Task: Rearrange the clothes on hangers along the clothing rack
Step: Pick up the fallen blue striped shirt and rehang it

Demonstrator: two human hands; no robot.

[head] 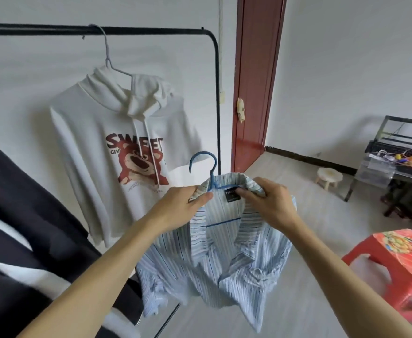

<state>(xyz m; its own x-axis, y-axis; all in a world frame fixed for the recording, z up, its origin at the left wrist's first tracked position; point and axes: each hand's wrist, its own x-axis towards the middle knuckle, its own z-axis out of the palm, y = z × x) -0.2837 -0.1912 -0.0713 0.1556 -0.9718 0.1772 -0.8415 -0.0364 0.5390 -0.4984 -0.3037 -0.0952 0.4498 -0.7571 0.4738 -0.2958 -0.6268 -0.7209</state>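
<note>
A black clothing rack (151, 31) runs along the top left, its right post bending down. A white hoodie (117, 147) with a brown bear print hangs from it on a pale wire hanger (107, 48). Below the rail and off it, I hold a light blue striped shirt (214, 259) on a blue hanger (207, 164). My left hand (188, 203) pinches the shirt's collar at the left of the hanger neck. My right hand (268, 201) grips the collar on the right, by the black label. A black and white garment (17, 228) fills the left edge.
A dark red door frame (256, 81) stands behind the rack's right post. A red plastic stool (400, 269) is near my right arm. A small white stool (329, 176) and a dark desk (400, 152) with clutter stand at the far right.
</note>
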